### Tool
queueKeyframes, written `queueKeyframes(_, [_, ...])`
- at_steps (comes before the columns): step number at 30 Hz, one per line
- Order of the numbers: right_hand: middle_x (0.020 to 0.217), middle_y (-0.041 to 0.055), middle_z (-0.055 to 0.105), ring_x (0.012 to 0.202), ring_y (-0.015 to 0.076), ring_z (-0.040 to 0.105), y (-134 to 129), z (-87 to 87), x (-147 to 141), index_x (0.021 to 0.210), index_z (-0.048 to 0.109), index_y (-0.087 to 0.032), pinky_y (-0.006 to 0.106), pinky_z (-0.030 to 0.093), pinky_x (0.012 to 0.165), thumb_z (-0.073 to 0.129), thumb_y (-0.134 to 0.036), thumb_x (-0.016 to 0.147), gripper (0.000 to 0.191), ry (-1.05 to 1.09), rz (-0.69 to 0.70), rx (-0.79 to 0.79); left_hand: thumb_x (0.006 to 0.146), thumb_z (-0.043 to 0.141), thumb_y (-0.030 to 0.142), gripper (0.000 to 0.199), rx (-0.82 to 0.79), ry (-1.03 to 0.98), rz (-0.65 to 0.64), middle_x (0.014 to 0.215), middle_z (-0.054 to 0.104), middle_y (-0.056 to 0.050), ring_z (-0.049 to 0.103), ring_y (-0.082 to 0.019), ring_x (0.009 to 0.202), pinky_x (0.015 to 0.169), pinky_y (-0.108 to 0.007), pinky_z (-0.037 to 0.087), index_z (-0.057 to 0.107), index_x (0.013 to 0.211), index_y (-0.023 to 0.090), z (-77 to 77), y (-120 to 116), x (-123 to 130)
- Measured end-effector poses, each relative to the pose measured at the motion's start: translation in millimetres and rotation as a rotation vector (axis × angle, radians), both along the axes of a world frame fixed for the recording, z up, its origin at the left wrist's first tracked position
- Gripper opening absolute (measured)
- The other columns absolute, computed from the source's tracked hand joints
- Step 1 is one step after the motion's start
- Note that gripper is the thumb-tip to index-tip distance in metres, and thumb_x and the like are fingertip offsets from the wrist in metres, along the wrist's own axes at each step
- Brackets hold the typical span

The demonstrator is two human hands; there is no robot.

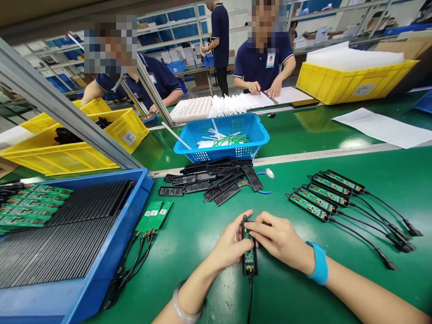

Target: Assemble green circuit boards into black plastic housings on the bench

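Note:
Upright in front of me is a narrow black plastic casing (255, 265) with a green circuit board (249, 255) lying inside it. A black cable (250, 297) runs from its near end toward me. My left hand (229, 243) wraps the casing from the left, thumb across the board. From the right, the bent fingers of my right hand (281, 236) pinch at the far end of the casing and board. Fingertips hide part of that end. To the right lie several similar casings with boards (310, 204) and cables. Several loose boards (155, 216) with cables rest at the left.
Black casing parts (216, 180) are piled ahead, beside blue-handled pliers (265, 192). Behind them stands a blue basket (221, 153) of strips. A blue bin (37, 301) holds casings and boards at left. Yellow crates (357, 85) and co-workers (265, 67) are across the bench.

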State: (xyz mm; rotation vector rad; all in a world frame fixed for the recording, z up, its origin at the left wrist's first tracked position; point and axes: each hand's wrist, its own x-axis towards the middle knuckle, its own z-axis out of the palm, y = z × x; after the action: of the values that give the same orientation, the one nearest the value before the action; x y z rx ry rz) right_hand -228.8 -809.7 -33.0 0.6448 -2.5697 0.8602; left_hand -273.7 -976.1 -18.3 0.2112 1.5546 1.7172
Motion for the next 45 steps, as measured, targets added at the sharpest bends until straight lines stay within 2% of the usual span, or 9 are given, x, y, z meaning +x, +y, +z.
queueKeyframes(4, [0.075, 0.0028, 0.063, 0.063, 0.0125, 0.054, 2, 3.3, -1, 0.104, 0.067, -0.019, 0.026, 0.040, 0.055, 0.042, -0.021, 0.098, 0.026, 0.156, 0.020, 0.158, 0.063, 0.058, 0.012, 0.080, -0.021, -0.015, -0.036, 0.071, 0.062, 0.002, 0.037, -0.003, 0.034, 0.028, -0.015, 0.029, 0.038, 0.140, 0.016, -2.2, -1, -1])
queueKeyframes(11, [0.072, 0.0015, 0.068, 0.061, 0.0122, 0.056, 3, 1.7, -2, 0.096, 0.069, -0.021, 0.027, 0.038, 0.055, 0.046, -0.022, 0.096, 0.023, 0.234, 0.030, 0.157, 0.066, 0.058, 0.012, 0.080, 0.017, -0.040, -0.058, 0.075, 0.063, 0.001, 0.041, -0.001, 0.035, 0.027, -0.011, 0.032, 0.034, 0.141, 0.017, -5.4, -4, -3])
queueKeyframes(20, [0.078, 0.0016, 0.059, 0.070, 0.0130, 0.055, 6, 16.1, -8, 0.079, 0.059, -0.020, 0.023, 0.044, 0.064, 0.044, -0.024, 0.095, 0.022, -0.252, 0.091, -0.040, 0.066, 0.058, 0.014, 0.068, 0.003, -0.009, -0.109, 0.068, 0.062, 0.003, 0.036, -0.003, 0.031, 0.025, -0.012, 0.026, 0.043, 0.132, 0.018, -2.4, -2, -3])
queueKeyframes(28, [0.083, 0.0099, 0.063, 0.075, 0.0184, 0.059, 75, 25.1, -94, 0.078, 0.061, -0.014, 0.027, 0.042, 0.067, 0.044, -0.017, 0.090, 0.021, -0.304, -0.454, 0.226, 0.072, 0.073, 0.035, 0.058, 0.161, -0.057, 0.174, 0.080, 0.069, -0.004, 0.060, -0.013, 0.063, 0.054, -0.020, 0.046, 0.045, 0.120, 0.019, -1.6, -7, -8])
queueKeyframes(32, [0.083, 0.0132, 0.064, 0.077, 0.0221, 0.062, 93, 23.9, -122, 0.070, 0.062, -0.012, 0.029, 0.041, 0.067, 0.048, -0.011, 0.085, 0.021, -0.313, -0.536, 0.331, 0.071, 0.075, 0.043, 0.058, 0.176, -0.015, 0.235, 0.084, 0.071, -0.007, 0.062, -0.016, 0.063, 0.055, -0.023, 0.047, 0.046, 0.115, 0.018, -7.8, -5, -11])
queueKeyframes(36, [0.086, 0.0119, 0.063, 0.079, 0.0216, 0.062, 69, 30.6, -99, 0.077, 0.064, -0.013, 0.029, 0.042, 0.069, 0.046, -0.015, 0.090, 0.022, -0.289, -0.456, 0.320, 0.072, 0.072, 0.046, 0.053, 0.190, 0.011, 0.281, 0.083, 0.071, -0.008, 0.064, -0.017, 0.066, 0.057, -0.025, 0.050, 0.048, 0.110, 0.018, -12.1, -6, -14])
queueKeyframes(39, [0.085, 0.0035, 0.063, 0.076, 0.0158, 0.061, 37, 34.8, -57, 0.092, 0.064, -0.019, 0.024, 0.047, 0.068, 0.058, -0.034, 0.088, 0.017, -0.318, -0.261, 0.251, 0.074, 0.073, 0.038, 0.046, 0.240, -0.004, 0.302, 0.084, 0.070, -0.006, 0.065, -0.017, 0.070, 0.063, -0.027, 0.053, 0.049, 0.107, 0.018, -10.7, -6, -13])
queueKeyframes(41, [0.094, 0.0034, 0.061, 0.077, 0.0156, 0.060, 17, 35.2, -29, 0.114, 0.058, -0.019, 0.024, 0.050, 0.068, 0.070, -0.042, 0.079, 0.044, -0.361, -0.098, 0.163, 0.074, 0.073, 0.036, 0.044, 0.272, -0.018, 0.321, 0.081, 0.069, -0.003, 0.065, -0.016, 0.070, 0.066, -0.029, 0.054, 0.050, 0.106, 0.018, -9.9, -6, -13])
queueKeyframes(45, [0.107, 0.0098, 0.056, 0.091, 0.0223, 0.058, -6, 28.6, 4, 0.133, 0.043, -0.017, 0.036, 0.053, 0.079, 0.064, -0.022, 0.085, 0.054, -0.316, -0.044, 0.197, 0.075, 0.072, 0.039, 0.038, 0.278, -0.023, 0.363, 0.077, 0.064, -0.001, 0.062, -0.014, 0.069, 0.065, -0.029, 0.055, 0.056, 0.101, 0.016, -11.5, -2, -11])
